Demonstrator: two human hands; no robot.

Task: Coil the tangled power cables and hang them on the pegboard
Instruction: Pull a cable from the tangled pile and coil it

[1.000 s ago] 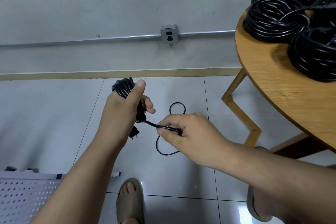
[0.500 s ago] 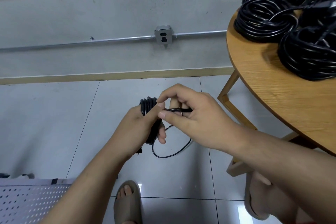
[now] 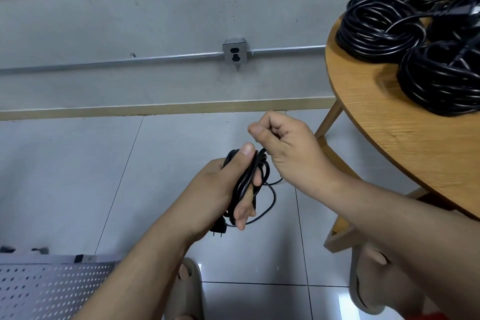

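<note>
My left hand (image 3: 220, 189) grips a small black coil of power cable (image 3: 246, 179), thumb pressed over its top, above the tiled floor. The cable's plug (image 3: 217, 228) dangles below that hand. My right hand (image 3: 285, 153) sits just right of the coil and above it, fingers curled round the free strand, which runs from its fist onto the coil. A slack loop of cable (image 3: 270, 202) hangs under the hands. A white perforated pegboard (image 3: 52, 288) lies at the bottom left.
A round wooden table (image 3: 405, 148) at the right carries several black cable coils (image 3: 384, 31). A grey wall with a metal conduit and a socket box (image 3: 234, 54) runs behind. My sandalled feet (image 3: 187, 291) stand on the floor tiles.
My right hand has carried the free strand up and over the coil, from below it to above and right. The hanging loop has grown shorter. The camera has shifted left.
</note>
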